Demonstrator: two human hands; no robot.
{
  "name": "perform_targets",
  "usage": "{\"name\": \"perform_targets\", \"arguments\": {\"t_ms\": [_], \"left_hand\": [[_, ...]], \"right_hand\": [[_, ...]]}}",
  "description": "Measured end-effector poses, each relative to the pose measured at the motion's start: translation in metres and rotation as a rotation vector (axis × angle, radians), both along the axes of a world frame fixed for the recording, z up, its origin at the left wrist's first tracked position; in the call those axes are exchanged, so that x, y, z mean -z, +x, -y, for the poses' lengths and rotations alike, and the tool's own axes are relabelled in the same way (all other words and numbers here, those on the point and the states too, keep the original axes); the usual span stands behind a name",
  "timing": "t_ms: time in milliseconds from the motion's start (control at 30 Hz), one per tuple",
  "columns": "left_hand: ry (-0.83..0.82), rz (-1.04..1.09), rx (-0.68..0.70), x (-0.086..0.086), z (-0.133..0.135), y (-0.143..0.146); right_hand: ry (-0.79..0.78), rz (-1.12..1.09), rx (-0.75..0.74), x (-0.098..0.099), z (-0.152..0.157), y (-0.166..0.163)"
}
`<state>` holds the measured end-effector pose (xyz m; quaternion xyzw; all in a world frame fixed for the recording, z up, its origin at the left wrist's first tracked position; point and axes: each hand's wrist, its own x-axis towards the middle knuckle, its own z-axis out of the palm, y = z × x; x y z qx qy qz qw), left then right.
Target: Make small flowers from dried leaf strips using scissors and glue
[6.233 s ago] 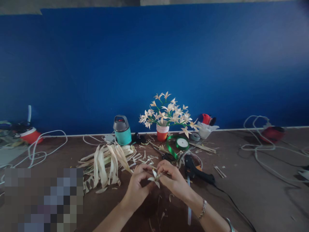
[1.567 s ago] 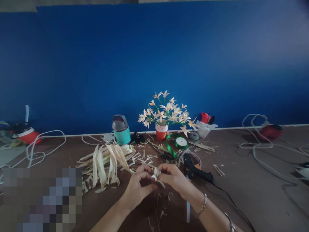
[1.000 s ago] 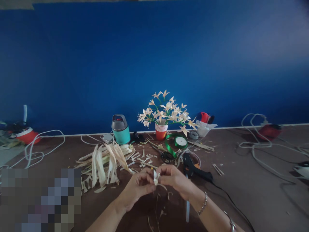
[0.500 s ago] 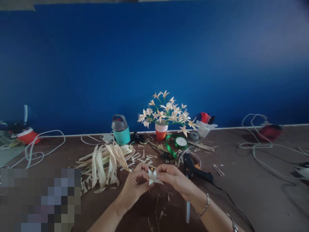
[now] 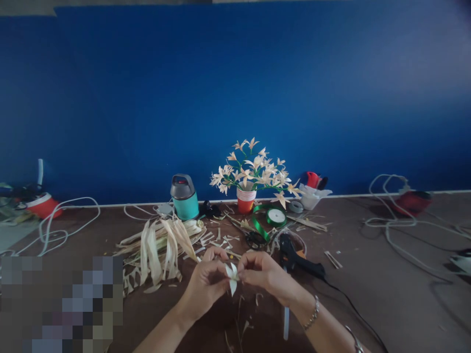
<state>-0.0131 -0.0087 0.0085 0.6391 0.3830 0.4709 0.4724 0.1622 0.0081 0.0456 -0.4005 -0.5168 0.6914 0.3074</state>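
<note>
Between my two hands is a small pale husk flower (image 5: 232, 277) with pointed petals, one of them hanging down. My left hand (image 5: 208, 280) pinches it from the left with thumb and fingers. My right hand (image 5: 262, 273) is closed on its right side, fingertips pressed together at a petal. Just left of my hands lies a heap of dried corn husks (image 5: 162, 245). Ahead, similar flowers on green stems form a bouquet (image 5: 257, 169) in a red and white paper cup (image 5: 246, 198). A black glue gun (image 5: 300, 259) rests right of my right hand.
A green ribbon spool (image 5: 275, 216), scissors (image 5: 254, 239) and husk scraps lie behind my hands. A teal container (image 5: 185, 203) stands by the blue wall (image 5: 235, 88). White cables (image 5: 387, 235) sprawl right, with more at left. A white glue stick (image 5: 286, 323) lies near my right wrist.
The flower has turned between my fingers, so one petal now points downward. My right fingers have curled in more tightly; both hands stay in nearly the same place.
</note>
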Motion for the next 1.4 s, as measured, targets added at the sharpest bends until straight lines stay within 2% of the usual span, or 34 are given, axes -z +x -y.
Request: {"name": "perform_targets", "arguments": {"t_ms": [367, 600, 833, 967, 1133, 1400], "left_hand": [[-0.040, 0.021, 0.076, 0.005, -0.004, -0.001], [0.005, -0.019, 0.059, 0.004, -0.003, 0.000], [0.071, -0.086, -0.033, 0.003, -0.003, 0.000], [0.139, -0.104, -0.153, 0.002, -0.003, -0.002], [0.213, -0.156, -0.283, 0.004, -0.002, -0.004], [0.222, -0.137, -0.346, 0.000, 0.000, 0.000]], "right_hand": [[0.014, 0.005, -0.006, 0.009, -0.003, 0.002], [0.033, 0.022, -0.007, 0.012, -0.004, 0.002], [0.045, -0.013, -0.001, 0.007, -0.002, 0.001], [0.072, 0.002, 0.041, 0.002, -0.001, 0.001], [-0.033, 0.048, -0.026, 0.003, 0.006, -0.006], [-0.143, -0.127, 0.065, 0.011, 0.014, -0.018]]}}
